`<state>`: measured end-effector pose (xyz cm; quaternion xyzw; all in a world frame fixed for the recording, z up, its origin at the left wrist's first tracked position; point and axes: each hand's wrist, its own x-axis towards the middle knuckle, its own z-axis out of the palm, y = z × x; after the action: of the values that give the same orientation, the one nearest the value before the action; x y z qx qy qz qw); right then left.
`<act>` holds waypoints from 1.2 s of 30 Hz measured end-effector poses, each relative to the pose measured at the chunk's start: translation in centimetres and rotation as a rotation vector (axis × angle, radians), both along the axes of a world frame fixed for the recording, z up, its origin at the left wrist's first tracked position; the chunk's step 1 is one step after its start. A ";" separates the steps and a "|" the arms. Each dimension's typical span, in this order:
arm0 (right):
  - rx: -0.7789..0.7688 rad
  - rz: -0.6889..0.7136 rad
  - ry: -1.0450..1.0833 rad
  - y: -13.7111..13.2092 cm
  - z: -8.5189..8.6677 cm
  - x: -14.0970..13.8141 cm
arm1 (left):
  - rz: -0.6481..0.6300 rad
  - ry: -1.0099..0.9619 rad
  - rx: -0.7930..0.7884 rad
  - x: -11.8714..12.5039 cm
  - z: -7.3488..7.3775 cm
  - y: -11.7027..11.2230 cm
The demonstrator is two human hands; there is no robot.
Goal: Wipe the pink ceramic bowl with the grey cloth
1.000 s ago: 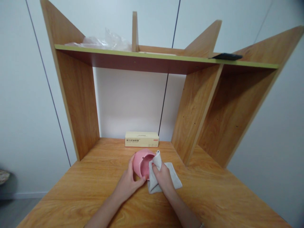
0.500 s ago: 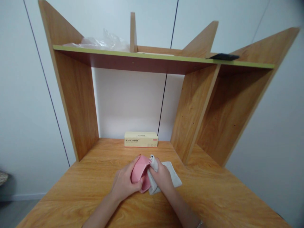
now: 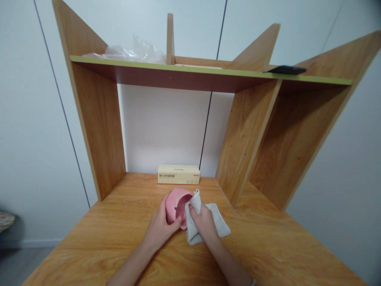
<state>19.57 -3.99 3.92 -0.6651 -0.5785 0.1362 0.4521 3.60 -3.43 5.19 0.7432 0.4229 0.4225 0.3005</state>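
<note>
A pink bowl (image 3: 175, 201) is tipped on its side above the desk, its opening turned toward the right. My left hand (image 3: 162, 224) is closed around its left side, with the thumb over the near rim. A light grey cloth (image 3: 220, 223) is bunched in my right hand (image 3: 204, 222), right at the bowl's opening. Part of the cloth hangs below and to the right of that hand. The fingertips of my right hand are hidden by the cloth.
A cream box (image 3: 178, 174) with printed lettering stands at the back of the wooden desk (image 3: 125, 234). Upright wooden panels (image 3: 248, 139) carry a shelf (image 3: 202, 69) above it. On the shelf lie clear plastic wrapping (image 3: 133, 51) and a dark flat object (image 3: 287, 70).
The bowl has been turned in my left hand, so more of its inside shows. My right hand with the cloth has drawn slightly back from the inside. The view has shifted slightly.
</note>
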 end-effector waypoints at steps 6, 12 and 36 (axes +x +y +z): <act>0.132 -0.073 -0.311 -0.8 1.2 0.2 | 0.093 0.192 0.041 -0.6 0.7 -0.2; 0.032 -0.014 -0.238 -0.9 1.1 0.4 | 0.004 0.316 0.114 -0.8 1.2 -0.8; 0.117 -0.005 -0.265 -1.1 1.4 0.1 | 0.066 0.145 0.063 -1.0 0.4 0.2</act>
<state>19.69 -5.08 5.32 -0.6514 -0.6383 0.0120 0.4101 2.61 -3.26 5.58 0.7666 0.4542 0.3904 0.2316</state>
